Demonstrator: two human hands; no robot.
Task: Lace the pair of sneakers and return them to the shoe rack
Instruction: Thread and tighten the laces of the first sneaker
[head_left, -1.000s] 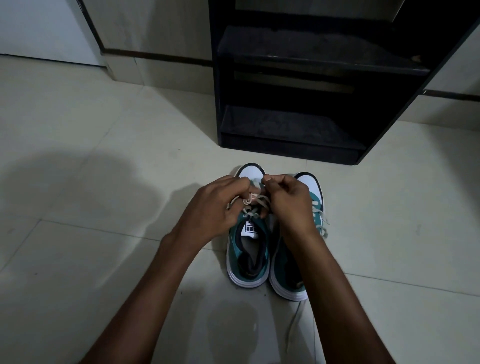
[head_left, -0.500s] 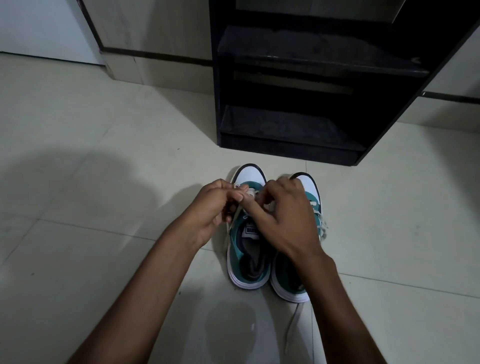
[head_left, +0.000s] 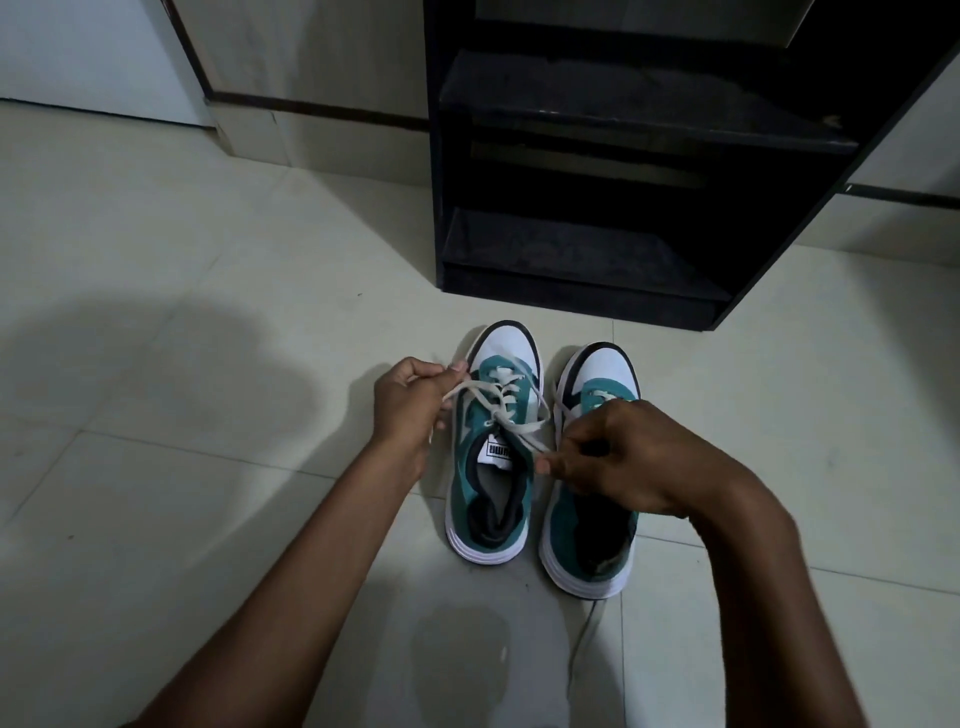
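- The pair of sneakers sits side by side on the pale tiled floor (head_left: 208, 260), toes pointing away from the person toward the black shoe rack (head_left: 597, 244) just beyond.
- The left sneaker (head_left: 491, 452) lies between the hands, its long axis running straight ahead.
- The left hand (head_left: 408, 402) is closed on one end of the flat, off-white lace (head_left: 511, 415); the right hand (head_left: 618, 452) pinches the other end, hovering over the right sneaker (head_left: 592, 525).
- Both lace ends run outward from the crossing over the tongue, so the tightening pull looks sideways, shared evenly.
- Uppers look like teal suede with smooth white toe caps and ribbed white soles.
- The rack's dark shelves look dusty.
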